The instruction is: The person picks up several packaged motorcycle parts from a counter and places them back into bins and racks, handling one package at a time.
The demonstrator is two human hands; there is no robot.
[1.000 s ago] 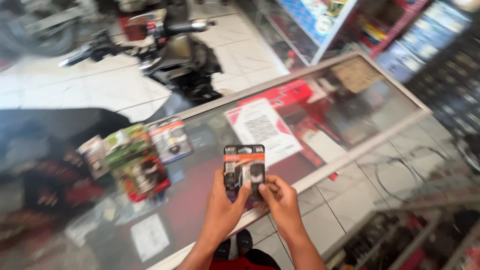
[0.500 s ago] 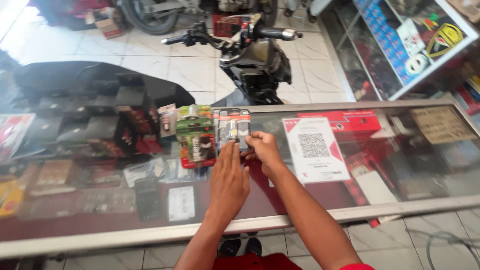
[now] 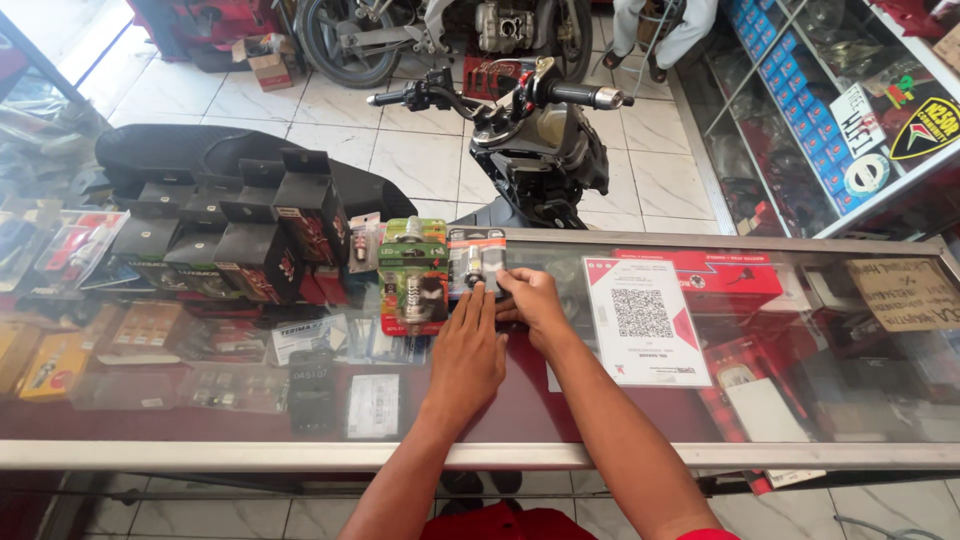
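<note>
both hands grip blister pack | green pack touching left | code card right

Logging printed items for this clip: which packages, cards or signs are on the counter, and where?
Blister pack: under both hands, grey with orange top.
Green pack: just left of it, green and red.
White card: right of the hands, square code pattern, red corner.
Cardboard sign: far right, brown, handwritten.
</note>
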